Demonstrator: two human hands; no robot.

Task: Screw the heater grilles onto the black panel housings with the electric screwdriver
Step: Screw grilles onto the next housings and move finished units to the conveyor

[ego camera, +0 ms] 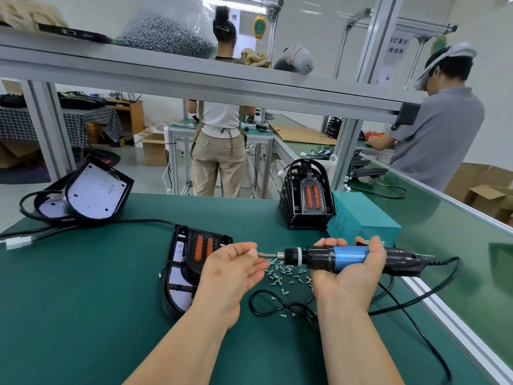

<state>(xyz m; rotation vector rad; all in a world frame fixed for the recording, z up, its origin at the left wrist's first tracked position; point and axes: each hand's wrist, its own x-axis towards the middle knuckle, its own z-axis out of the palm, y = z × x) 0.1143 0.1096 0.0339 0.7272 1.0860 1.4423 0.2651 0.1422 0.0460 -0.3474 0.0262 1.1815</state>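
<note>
The right hand (349,273) grips the screwdriver (333,257) level, its bit pointing left at the left hand (233,270), which pinches a screw (260,255), with the housing (177,276) just left.

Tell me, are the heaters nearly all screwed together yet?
Not yet. Done, it seems: a stack of grilled housings at the back. In hand: the right hand grips the electric screwdriver while the left hand pinches its bit, above loose screws. Left: the front housing, its grille resting on it, and the bare housings.
</note>
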